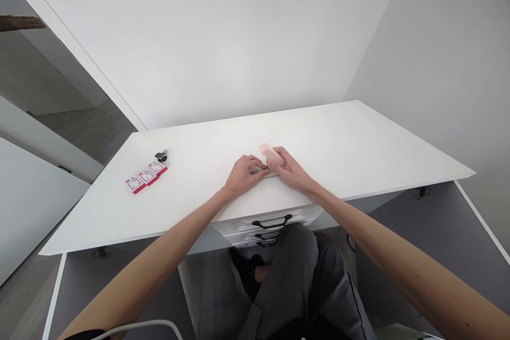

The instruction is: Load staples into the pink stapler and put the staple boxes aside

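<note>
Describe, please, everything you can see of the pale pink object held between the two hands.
The pale pink object is small, oblong and smooth, plastic by its look, its rounded far end tilted up above the white desk. The right hand wraps its near part, hiding much of it. The left hand touches a small dark, metallic-looking piece at its lower end.

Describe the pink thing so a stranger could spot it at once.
On the white desk, near its front edge above the drawer handles, the left hand and right hand meet. The right hand grips a small pale pink block. Nothing else is pink: the little boxes far left are red and white.
</note>
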The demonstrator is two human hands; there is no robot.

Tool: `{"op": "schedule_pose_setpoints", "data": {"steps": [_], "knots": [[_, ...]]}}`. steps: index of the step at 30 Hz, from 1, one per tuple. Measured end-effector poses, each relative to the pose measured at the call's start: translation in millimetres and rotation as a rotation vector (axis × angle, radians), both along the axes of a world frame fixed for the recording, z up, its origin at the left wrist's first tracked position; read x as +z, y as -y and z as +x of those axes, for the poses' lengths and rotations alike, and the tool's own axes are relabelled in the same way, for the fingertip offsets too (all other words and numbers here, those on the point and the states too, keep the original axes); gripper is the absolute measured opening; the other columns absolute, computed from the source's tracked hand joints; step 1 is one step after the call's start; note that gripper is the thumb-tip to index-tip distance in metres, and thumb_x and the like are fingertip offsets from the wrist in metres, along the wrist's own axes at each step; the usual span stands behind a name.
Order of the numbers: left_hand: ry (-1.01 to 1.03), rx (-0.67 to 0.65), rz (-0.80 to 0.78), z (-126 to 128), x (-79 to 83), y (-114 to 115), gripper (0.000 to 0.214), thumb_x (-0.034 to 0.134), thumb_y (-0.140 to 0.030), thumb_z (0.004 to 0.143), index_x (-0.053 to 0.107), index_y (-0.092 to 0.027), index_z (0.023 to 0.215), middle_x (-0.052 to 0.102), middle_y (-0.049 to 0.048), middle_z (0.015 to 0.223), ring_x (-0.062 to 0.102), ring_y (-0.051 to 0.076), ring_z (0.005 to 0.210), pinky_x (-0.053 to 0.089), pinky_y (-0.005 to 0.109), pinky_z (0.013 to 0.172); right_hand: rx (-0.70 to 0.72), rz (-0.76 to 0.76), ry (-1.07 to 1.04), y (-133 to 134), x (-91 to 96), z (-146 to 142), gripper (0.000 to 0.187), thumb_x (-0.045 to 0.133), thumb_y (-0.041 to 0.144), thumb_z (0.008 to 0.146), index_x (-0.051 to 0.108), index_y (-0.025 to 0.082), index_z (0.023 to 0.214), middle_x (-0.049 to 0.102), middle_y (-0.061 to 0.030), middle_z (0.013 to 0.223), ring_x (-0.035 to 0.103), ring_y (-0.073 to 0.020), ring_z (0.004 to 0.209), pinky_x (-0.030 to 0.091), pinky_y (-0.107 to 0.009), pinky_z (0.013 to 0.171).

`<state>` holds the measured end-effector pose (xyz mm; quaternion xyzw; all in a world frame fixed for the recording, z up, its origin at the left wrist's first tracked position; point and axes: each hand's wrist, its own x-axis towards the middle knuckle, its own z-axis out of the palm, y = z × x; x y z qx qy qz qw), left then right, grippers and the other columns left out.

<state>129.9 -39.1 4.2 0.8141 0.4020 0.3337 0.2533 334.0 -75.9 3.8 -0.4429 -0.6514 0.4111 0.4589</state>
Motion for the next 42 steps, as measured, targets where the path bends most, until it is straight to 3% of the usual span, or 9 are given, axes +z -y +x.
{"op": "schedule_pose_setpoints", "data": {"steps": [9, 17, 24, 42], "knots": [[-0.042, -0.027, 0.065, 2.3, -0.7, 2.1, 0.015, 0.075, -0.042, 0.092, 0.080, -0.027, 0.091, 0.077, 0.0040, 0.102, 0.066, 0.026, 0.101, 0.052, 0.045, 0.096, -0.036, -0.039, 0.020, 2.3, 4.4, 0.0, 0.041, 0.062, 0.063, 0.096, 0.057, 0.025, 0.111, 0.065, -0.0037, 0.112, 0.060, -0.0227, 0.100, 0.049, -0.036, 0.086], [-0.093, -0.020, 0.086, 1.9, -0.8, 3.6, 0.017, 0.073, -0.040, 0.095, 0.067, -0.025, 0.098, 0.074, 0.0025, 0.100, 0.065, 0.023, 0.096, 0.052, 0.041, 0.095, 0.012, -0.064, 0.003, 4.3, 4.8, 1.6, 0.042, 0.061, 0.065, 0.096, 0.060, 0.027, 0.114, 0.070, -0.0031, 0.115, 0.064, -0.0248, 0.108, 0.050, -0.036, 0.090], [-0.116, -0.097, 0.191, 1.6, -4.5, 1.8, 0.013, 0.066, -0.036, 0.100, 0.068, -0.025, 0.094, 0.075, 0.0015, 0.097, 0.065, 0.023, 0.096, 0.046, 0.042, 0.096, -0.012, -0.072, -0.004, 6.0, 8.3, 0.7, 0.040, 0.061, 0.064, 0.097, 0.060, 0.027, 0.111, 0.069, -0.0028, 0.112, 0.063, -0.0243, 0.105, 0.048, -0.037, 0.090], [-0.087, -0.037, 0.075, 2.4, 2.6, 7.1, 0.020, 0.064, -0.044, 0.100, 0.068, -0.026, 0.092, 0.075, 0.0019, 0.098, 0.067, 0.024, 0.096, 0.048, 0.045, 0.101, -0.039, -0.054, 0.062, 5.3, 7.0, 2.1, 0.045, 0.058, 0.070, 0.096, 0.062, 0.027, 0.107, 0.069, -0.0019, 0.104, 0.061, -0.0239, 0.097, 0.048, -0.035, 0.084]]}}
